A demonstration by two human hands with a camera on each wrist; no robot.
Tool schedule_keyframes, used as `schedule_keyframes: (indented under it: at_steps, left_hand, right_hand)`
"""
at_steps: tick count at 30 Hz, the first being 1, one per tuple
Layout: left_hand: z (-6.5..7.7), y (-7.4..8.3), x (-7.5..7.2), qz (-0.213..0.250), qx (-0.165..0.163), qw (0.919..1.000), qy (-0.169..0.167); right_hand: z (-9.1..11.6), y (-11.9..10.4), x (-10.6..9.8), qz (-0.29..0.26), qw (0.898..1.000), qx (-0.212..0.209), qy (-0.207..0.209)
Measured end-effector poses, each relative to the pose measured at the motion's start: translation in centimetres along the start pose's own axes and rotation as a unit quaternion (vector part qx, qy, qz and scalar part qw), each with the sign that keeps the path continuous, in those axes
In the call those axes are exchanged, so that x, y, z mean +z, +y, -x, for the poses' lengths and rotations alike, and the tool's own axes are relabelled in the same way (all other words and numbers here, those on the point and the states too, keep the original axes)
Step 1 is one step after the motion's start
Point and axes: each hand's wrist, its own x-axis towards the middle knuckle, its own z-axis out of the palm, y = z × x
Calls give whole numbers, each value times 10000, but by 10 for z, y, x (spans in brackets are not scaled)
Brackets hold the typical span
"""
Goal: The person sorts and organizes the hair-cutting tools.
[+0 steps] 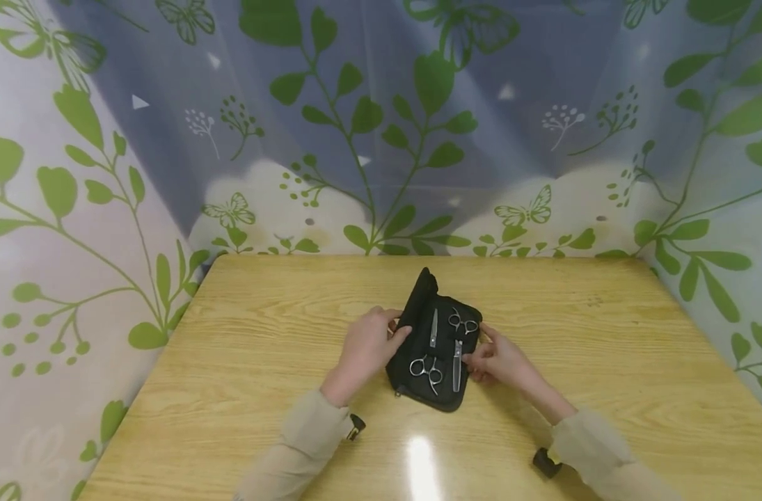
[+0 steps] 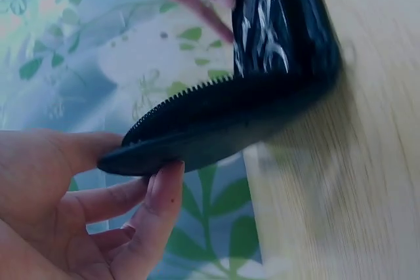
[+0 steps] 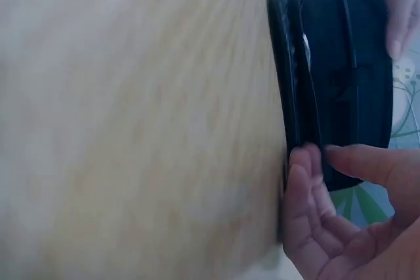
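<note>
A black zip case (image 1: 443,399) lies unfolded on the wooden table in the head view. My left hand (image 1: 368,349) pinches the edge of its raised cover flap (image 1: 417,300) between thumb and fingers. The flap's zip teeth show in the left wrist view, with the thumb and fingertips (image 2: 169,185) on either side of it. On the right, my right hand (image 1: 504,360) grips the case's other edge. Inside lie scissors (image 1: 433,337) with finger rings toward me, and a second pair, thinning shears (image 1: 457,372), with rings at the far end.
The wooden table (image 1: 262,348) extends around the case to both sides. A patterned curtain (image 1: 368,139) with green leaves and butterflies hangs behind its far edge and along the sides. Dark bands (image 1: 546,463) sit at both sleeve cuffs.
</note>
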Motion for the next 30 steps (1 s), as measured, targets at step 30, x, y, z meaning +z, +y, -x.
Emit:
schedule_keyframes:
  at_steps: [30]
  left_hand:
    - [31, 51, 51, -1906, 1327, 9486, -2148]
  right_hand:
    - [-56, -8, -26, 1894, 9806, -268, 423]
